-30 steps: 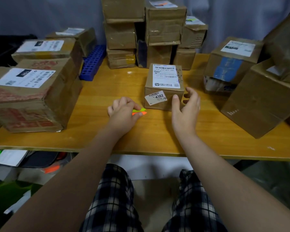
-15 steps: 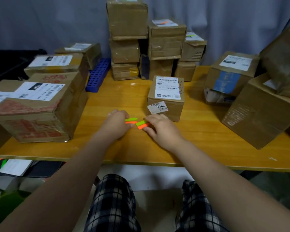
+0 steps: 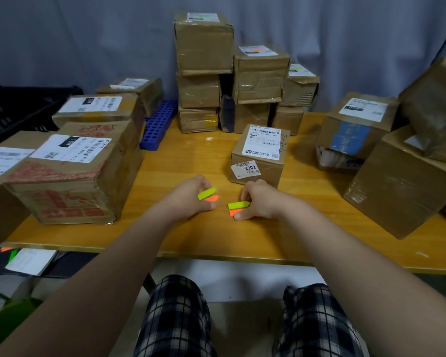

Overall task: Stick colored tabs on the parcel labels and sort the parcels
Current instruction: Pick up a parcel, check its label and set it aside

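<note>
A parcel sorting room: labelled cardboard parcels (image 3: pixel 258 154) stacked across a wooden worktop (image 3: pixel 180 161), grey curtain (image 3: pixel 88 34) hanging behind at the far side.

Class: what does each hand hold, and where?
Left hand pinches green and orange sticky tabs by their left ends; right hand pinches a second green-orange pair by right ends.

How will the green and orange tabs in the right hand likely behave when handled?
The tabs jut from the right hand without drooping, so they are probably light and springy at that length. They look paper-thin, so a push would likely bend them rather than slide them.
</note>
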Demonstrator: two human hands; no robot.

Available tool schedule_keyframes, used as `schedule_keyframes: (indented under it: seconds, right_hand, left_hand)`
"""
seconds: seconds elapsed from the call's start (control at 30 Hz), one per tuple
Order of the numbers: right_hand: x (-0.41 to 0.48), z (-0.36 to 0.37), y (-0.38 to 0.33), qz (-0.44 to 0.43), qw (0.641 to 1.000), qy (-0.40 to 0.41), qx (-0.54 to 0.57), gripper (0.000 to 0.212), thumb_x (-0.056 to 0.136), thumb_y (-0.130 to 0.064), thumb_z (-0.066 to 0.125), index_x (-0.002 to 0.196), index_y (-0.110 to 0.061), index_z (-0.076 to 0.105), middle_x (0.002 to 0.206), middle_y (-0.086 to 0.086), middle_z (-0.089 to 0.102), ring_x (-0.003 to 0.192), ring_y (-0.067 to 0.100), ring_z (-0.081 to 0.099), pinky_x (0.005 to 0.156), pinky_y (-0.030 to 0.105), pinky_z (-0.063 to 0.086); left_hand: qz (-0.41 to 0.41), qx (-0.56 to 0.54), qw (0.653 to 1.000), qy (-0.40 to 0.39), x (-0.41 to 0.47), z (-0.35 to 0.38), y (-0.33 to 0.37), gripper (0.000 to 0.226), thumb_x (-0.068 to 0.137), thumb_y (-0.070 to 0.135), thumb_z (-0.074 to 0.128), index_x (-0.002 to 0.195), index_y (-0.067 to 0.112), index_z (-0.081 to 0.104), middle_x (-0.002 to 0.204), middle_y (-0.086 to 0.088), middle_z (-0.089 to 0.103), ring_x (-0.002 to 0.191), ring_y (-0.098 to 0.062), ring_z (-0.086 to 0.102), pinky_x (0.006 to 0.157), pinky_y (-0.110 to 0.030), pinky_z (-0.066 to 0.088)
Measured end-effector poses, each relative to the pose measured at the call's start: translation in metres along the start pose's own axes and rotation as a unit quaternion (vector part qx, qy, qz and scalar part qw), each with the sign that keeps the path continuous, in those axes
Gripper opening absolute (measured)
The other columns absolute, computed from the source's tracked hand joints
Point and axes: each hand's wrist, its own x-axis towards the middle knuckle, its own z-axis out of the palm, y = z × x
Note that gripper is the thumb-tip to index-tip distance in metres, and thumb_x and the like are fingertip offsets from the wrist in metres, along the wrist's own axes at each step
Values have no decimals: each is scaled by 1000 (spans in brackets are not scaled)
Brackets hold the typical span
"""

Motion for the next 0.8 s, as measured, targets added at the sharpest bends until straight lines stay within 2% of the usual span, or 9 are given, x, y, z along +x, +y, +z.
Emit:
schedule_keyframes:
  seconds: [0.13, 0.2, 0.27, 0.33, 0.4, 0.5, 0.63, 0.7, 0.8]
  right_hand:
    - [-4, 0, 7, -7, 1000, 12, 18, 61, 73, -35, 81, 121, -14, 49, 123, 4, 49, 114, 21, 48, 84, 25, 39]
    - [-3, 1, 11, -9, 999, 23, 21, 56, 73, -35, 81, 118, -15, 53, 113, 0, 48, 109, 19, 48, 81, 25, 39]
    - [-1, 4, 16, -27, 997, 59, 50, 34, 78, -34, 77, 100, -15, 59, 93, -3, 50, 92, 17, 49, 67, 25, 36]
    - [0, 7, 21, -52, 987, 94, 118, 22, 87, -32, 68, 86, -11, 62, 77, -3, 50, 77, 15, 48, 59, 25, 33]
    - [-1, 11, 25, -68, 974, 116, 182, 17, 96, -23, 55, 85, -12, 61, 73, -2, 53, 71, 15, 50, 64, 28, 40]
    - [-6, 14, 24, -83, 939, 129, 308, 18, 101, -9, 43, 87, -13, 54, 68, 2, 57, 58, 16, 56, 57, 27, 49]
    - [-8, 13, 18, -111, 919, 183, 331, 5, 92, -8, 60, 88, -9, 62, 64, 3, 60, 46, 14, 54, 44, 22, 47]
    - [-6, 13, 13, -127, 913, 208, 326, 11, 88, -11, 66, 81, -18, 62, 65, 6, 63, 46, 16, 54, 46, 27, 47]
    - [-2, 10, 7, -147, 905, 244, 316, 24, 83, -14, 72, 74, -31, 57, 67, 12, 63, 51, 16, 52, 54, 30, 44]
  left_hand:
    - [27, -175, 984, -9, -7, 7, 8, 1, 95, 17, 57, 95, 16, 57, 70, 5, 59, 50, 2, 56, 46, -5, 40]
    - [36, -197, 980, -17, -5, 13, 10, 13, 99, 16, 50, 89, 16, 58, 71, 4, 62, 55, -2, 56, 50, -8, 44]
    - [32, -201, 979, -18, -3, 16, 11, 14, 99, 17, 49, 94, 12, 61, 75, 3, 65, 60, -5, 55, 52, -10, 44]
    - [29, -191, 981, 7, -2, 18, 10, 15, 98, 19, 52, 95, 10, 63, 63, 9, 64, 54, 0, 54, 48, -6, 40]
    - [26, -137, 989, 39, 0, 18, 7, 14, 94, 24, 58, 84, 14, 61, 46, 14, 58, 46, 3, 50, 44, -8, 34]
    - [-3, -37, 997, 73, 4, 16, 2, 20, 88, 35, 65, 83, 18, 55, 64, 8, 56, 67, -11, 54, 57, -26, 37]
    - [-3, 94, 984, 151, 5, 17, 3, 29, 87, 46, 62, 108, 26, 62, 111, 2, 53, 113, -22, 44, 93, -34, 32]
    - [85, 17, 978, 189, 0, 15, 10, 28, 93, 40, 56, 115, 25, 64, 117, 2, 52, 116, -19, 43, 95, -29, 28]
    - [184, -154, 958, 155, -8, 10, 24, 17, 95, 22, 56, 106, 16, 68, 99, 3, 63, 93, -7, 55, 82, -19, 40]
